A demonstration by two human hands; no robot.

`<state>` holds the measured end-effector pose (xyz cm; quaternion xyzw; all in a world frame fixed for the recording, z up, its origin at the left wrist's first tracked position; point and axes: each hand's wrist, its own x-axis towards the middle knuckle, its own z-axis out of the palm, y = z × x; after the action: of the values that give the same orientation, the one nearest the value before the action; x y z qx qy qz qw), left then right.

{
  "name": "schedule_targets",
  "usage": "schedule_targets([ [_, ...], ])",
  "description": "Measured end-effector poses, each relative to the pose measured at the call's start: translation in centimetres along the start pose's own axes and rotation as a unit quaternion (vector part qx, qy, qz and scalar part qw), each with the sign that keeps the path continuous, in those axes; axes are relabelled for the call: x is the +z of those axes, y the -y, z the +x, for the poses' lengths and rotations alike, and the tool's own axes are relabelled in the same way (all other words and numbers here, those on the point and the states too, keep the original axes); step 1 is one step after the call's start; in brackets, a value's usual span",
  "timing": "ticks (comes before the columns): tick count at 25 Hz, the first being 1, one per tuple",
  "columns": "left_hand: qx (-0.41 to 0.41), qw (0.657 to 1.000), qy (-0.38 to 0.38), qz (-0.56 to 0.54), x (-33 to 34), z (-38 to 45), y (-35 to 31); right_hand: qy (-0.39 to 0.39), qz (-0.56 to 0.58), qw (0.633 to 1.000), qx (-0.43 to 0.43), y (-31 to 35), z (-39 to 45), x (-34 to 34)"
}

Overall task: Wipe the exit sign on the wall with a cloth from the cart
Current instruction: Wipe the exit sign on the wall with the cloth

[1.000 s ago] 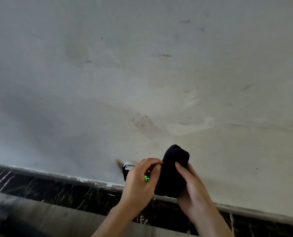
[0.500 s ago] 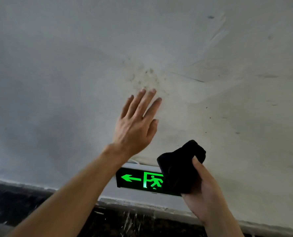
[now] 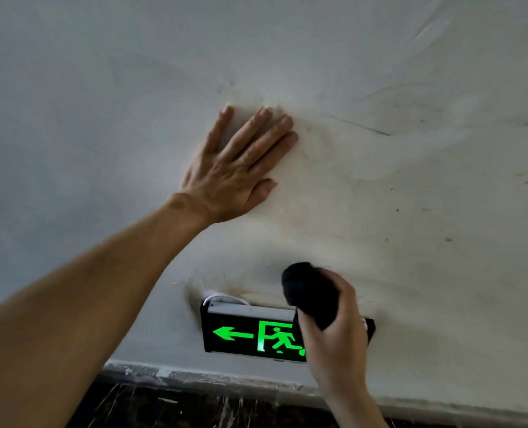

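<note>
The exit sign (image 3: 244, 333) is a black box low on the wall, lit with a green arrow pointing left and a running figure. My right hand (image 3: 333, 344) grips a bunched black cloth (image 3: 310, 293) and holds it against the sign's upper right part, covering its right end. My left hand (image 3: 236, 168) lies flat on the wall above and left of the sign, fingers spread, holding nothing.
The off-white wall (image 3: 426, 211) is smudged and scratched around the sign. A white cable loop (image 3: 222, 298) shows above the sign's top left. Below runs a dark marble skirting (image 3: 179, 406) with a rough paint edge.
My left hand let go near the sign and moved up to press flat on the wall. The right hand with the cloth shifted to the sign's right end.
</note>
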<state>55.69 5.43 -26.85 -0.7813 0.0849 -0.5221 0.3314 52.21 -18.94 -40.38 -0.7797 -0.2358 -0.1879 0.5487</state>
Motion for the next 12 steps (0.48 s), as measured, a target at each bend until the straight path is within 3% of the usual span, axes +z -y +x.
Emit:
schedule_targets([
  [3, 0.003, 1.000, -0.018, -0.008, 0.9, -0.1, 0.1, 0.039, -0.103, 0.981, -0.160, -0.9, -0.8, 5.3],
  [6, 0.003, 0.999, -0.031, -0.019, 1.2, -0.2, 0.1, 0.112, -0.139, 0.954, -0.242, -1.7, -2.2, 10.2],
  [10, 0.003, 0.999, -0.035, -0.021, 1.0, -0.1, -0.1, 0.246, -0.245, 0.909, -0.229, -2.5, -3.9, 13.5],
  [12, 0.001, 0.999, -0.040, -0.021, 0.9, 0.1, -0.1, 0.266, -0.289, 0.895, -0.209, -2.5, -4.1, 14.1],
])
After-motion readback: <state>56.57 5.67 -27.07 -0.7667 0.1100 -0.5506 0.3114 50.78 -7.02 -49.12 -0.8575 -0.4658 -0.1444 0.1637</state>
